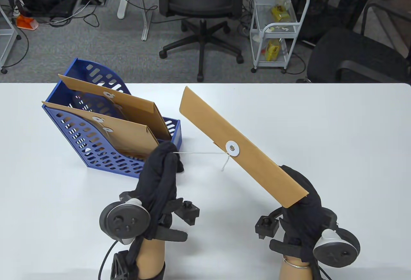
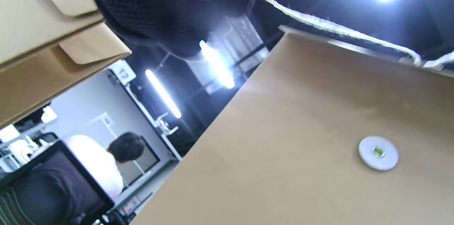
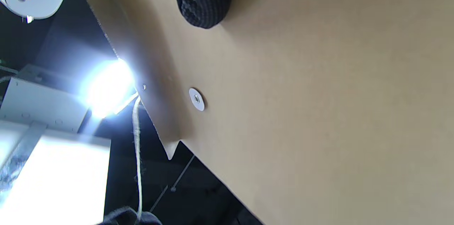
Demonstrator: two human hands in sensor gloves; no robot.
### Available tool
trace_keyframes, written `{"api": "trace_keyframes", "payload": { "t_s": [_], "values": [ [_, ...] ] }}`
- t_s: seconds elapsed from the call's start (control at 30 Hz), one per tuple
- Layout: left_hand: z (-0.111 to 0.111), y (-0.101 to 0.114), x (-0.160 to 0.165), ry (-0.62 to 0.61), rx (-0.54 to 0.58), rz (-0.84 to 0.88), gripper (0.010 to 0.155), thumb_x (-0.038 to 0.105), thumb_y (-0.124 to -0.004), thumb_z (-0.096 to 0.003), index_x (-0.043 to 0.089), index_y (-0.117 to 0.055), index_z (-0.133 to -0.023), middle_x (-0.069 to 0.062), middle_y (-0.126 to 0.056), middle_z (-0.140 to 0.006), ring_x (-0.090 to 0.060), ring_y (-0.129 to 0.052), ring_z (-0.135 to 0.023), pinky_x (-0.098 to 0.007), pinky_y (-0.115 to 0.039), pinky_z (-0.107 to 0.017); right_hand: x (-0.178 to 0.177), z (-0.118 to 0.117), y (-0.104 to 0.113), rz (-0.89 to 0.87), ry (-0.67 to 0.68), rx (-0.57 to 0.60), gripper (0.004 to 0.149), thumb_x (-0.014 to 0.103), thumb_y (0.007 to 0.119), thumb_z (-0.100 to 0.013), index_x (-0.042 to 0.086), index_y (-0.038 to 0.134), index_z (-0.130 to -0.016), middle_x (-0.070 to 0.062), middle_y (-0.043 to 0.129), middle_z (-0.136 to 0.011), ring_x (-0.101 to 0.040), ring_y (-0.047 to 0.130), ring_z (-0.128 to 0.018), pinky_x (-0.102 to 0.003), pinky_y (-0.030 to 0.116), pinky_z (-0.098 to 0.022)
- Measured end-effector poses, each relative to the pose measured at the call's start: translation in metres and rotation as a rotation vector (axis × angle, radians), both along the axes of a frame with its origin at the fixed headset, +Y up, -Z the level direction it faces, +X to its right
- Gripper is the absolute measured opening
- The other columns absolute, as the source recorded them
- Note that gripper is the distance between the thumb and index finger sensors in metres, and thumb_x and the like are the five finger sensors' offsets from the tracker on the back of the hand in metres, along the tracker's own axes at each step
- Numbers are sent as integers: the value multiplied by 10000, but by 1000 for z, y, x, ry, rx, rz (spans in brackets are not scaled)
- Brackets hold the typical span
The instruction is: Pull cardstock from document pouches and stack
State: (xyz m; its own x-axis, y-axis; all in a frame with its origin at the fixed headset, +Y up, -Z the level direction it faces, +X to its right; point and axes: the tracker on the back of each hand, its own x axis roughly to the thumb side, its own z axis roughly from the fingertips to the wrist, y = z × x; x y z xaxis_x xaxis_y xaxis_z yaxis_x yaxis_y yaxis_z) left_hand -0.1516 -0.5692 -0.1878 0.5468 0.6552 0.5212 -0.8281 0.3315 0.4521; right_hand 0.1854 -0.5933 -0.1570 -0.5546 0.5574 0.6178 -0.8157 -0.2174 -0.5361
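Observation:
My right hand point(image 1: 297, 185) grips the near end of a brown document pouch point(image 1: 244, 151) and holds it raised on edge above the table. The pouch fills the right wrist view point(image 3: 319, 93), with a gloved fingertip point(image 3: 202, 1) pressed on its face. My left hand point(image 1: 167, 154) pinches the pouch's white closure string point(image 1: 202, 153) and holds it taut, leading to the white button point(image 1: 232, 148). The string point(image 2: 337, 28) and button point(image 2: 378, 153) also show in the left wrist view. Two more brown pouches point(image 1: 128, 113) stand in a blue file holder point(image 1: 96, 151).
The white table point(image 1: 321, 126) carries the blue file holder at the left. Beyond the far edge stand an office chair point(image 1: 202, 4), a white wire cart point(image 1: 279, 29) and another chair point(image 1: 359, 55).

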Motion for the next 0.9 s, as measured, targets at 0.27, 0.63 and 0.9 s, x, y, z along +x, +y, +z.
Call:
{"api": "trace_keyframes", "payload": {
  "t_s": [0.27, 0.63, 0.9],
  "values": [
    [35, 20, 16, 59, 275, -237, 562, 493, -662, -685, 218, -513, -1152, -126, -599, -1173, -326, -663, -1022, -622, -572, -775, -13, -1, 0, 140, -137, -21, 328, 382, 647, -732, 254, 662, -1034, -42, 838, -938, -302, 903, -768, -421, 782, -563],
    [35, 12, 83, -113, 107, -592, 621, 429, -563, -728, 160, -341, -1242, -256, -335, -1291, -464, -478, -1143, -677, -539, -785, -15, 3, 5, 240, -93, -48, 327, 392, 666, -721, 264, 685, -1021, -23, 864, -914, -282, 922, -748, -410, 794, -555],
    [34, 16, 46, -25, 177, -390, 590, 370, -508, -751, 154, -261, -1241, -251, -272, -1292, -498, -336, -1157, -722, -438, -787, -7, 4, 7, 323, -59, -62, 321, 398, 766, -671, 319, 711, -977, 32, 879, -898, -247, 931, -762, -398, 801, -578]
  ]
}}
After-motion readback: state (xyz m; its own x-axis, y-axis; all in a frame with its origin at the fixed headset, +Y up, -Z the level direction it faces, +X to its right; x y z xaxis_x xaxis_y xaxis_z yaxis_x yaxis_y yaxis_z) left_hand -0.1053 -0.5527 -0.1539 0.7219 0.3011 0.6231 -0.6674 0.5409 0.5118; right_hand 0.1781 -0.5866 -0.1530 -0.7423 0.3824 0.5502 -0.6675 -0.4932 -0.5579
